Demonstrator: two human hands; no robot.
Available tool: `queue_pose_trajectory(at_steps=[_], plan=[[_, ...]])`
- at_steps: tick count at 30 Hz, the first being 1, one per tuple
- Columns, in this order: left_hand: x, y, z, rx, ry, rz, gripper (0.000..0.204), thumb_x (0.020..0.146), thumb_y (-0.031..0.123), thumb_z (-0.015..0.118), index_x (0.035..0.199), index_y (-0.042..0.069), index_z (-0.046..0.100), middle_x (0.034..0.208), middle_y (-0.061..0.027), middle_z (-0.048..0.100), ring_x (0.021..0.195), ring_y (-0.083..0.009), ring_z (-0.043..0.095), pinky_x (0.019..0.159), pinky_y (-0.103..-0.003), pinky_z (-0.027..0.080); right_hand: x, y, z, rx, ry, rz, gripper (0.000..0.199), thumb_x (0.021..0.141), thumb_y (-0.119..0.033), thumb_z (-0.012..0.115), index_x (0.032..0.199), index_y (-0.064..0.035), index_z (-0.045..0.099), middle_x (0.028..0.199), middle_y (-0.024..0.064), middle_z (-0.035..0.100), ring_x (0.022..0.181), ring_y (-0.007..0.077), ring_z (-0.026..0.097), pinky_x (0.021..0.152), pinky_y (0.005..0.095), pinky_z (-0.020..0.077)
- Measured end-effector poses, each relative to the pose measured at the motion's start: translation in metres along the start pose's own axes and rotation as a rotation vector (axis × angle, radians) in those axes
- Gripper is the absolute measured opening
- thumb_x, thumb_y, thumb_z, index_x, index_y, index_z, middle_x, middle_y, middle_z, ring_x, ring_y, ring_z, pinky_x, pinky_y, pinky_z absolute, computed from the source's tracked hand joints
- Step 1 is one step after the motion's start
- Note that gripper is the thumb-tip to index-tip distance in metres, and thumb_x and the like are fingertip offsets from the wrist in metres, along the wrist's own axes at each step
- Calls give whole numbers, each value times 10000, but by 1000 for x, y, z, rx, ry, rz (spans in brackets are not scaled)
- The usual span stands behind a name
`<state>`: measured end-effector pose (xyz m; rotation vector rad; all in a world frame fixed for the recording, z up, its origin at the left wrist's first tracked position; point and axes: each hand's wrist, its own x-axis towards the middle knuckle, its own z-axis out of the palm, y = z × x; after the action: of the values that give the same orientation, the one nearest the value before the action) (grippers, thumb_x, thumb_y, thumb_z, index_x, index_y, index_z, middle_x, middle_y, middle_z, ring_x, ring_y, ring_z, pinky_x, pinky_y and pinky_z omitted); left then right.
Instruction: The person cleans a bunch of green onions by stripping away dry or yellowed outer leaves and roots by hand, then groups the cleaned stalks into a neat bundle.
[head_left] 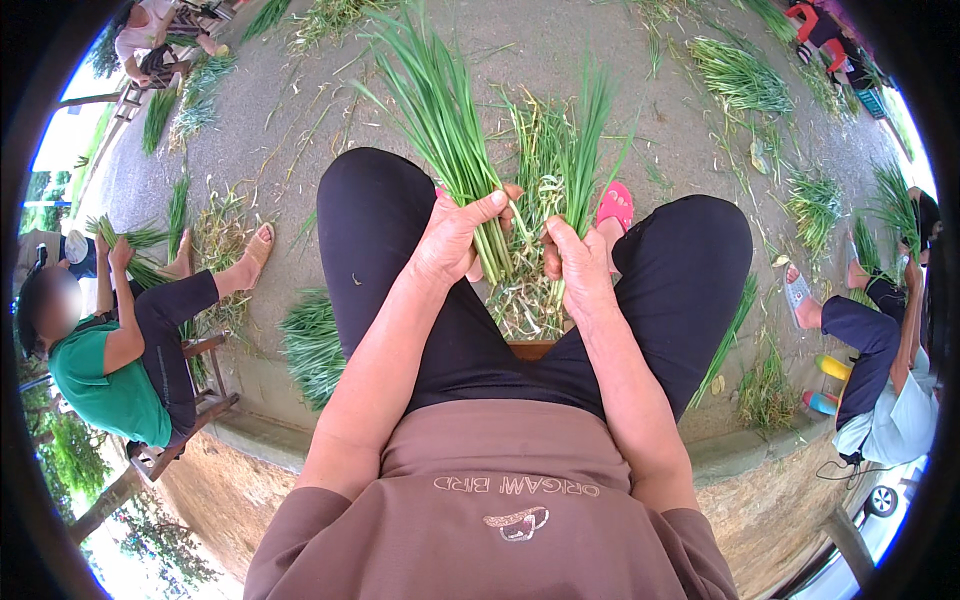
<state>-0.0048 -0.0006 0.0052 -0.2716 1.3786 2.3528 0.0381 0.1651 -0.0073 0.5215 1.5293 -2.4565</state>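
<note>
The left hand (462,228) is wrapped around the lower part of a thick bunch of long green stalks (432,118), its thumb laid along the near side. The leaves fan up and away to the left, while the pale cut ends poke out below the fist. The right hand (582,262) is closed on a thinner bunch of stalks (588,150), thumb uppermost, with the leaf tips pointing away from the body and the lower ends showing beneath the fingers. Both bunches are held above the ground between the spread knees, the hands near each other but apart.

Below and just beyond them, a heap of loose stalks and pale trimmings (522,310) lies on the grey concrete ground (290,120), between feet in pink sandals (617,203). A green bundle (312,345) lies beside the left knee, and another bundle (740,75) lies well apart at the upper right, amid scattered scraps.

To the left, a co-worker in a green shirt (120,385) sits on a wooden seat, holding stalks in both hands. At the right edge, another person in a pale shirt (890,415) sits near colourful footwear (826,385)
</note>
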Motion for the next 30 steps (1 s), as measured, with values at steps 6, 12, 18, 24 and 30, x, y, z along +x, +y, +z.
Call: queue_pose_trajectory(at_steps=[6,12,18,24,30], plan=[[2,-3,0,-55,30,54,204,826,120,678,979,-1,617,755,-47,612,674,-141,579,637,-275,494,-4,-2,7,-65,-112,1,180,843,-197,647,895,-34,593,646,-12,528,443,50,419,399,206,318],[1,-1,1,-66,31,43,197,817,93,684,975,-5,620,771,-48,620,679,-132,583,638,-271,499,-4,-1,8,-65,-89,-13,176,850,-173,636,928,-30,572,694,18,567,461,48,434,405,201,332],[1,-4,-1,-24,11,29,195,818,87,680,978,-10,624,753,-47,620,659,-130,584,617,-267,498,0,1,2,20,-16,38,138,841,-130,626,911,-28,564,698,40,575,470,56,446,400,204,340],[1,-2,-3,-4,-15,6,192,824,92,673,977,-12,621,745,-46,615,653,-135,586,608,-270,502,4,3,1,13,74,26,124,817,-69,627,903,-14,556,680,40,561,454,64,443,386,215,348],[4,-2,-5,-74,6,23,207,828,103,672,993,-7,609,770,-53,616,669,-144,589,617,-276,511,9,11,-7,-72,136,-1,134,806,-35,624,912,-12,546,674,36,554,435,62,430,376,216,327]])
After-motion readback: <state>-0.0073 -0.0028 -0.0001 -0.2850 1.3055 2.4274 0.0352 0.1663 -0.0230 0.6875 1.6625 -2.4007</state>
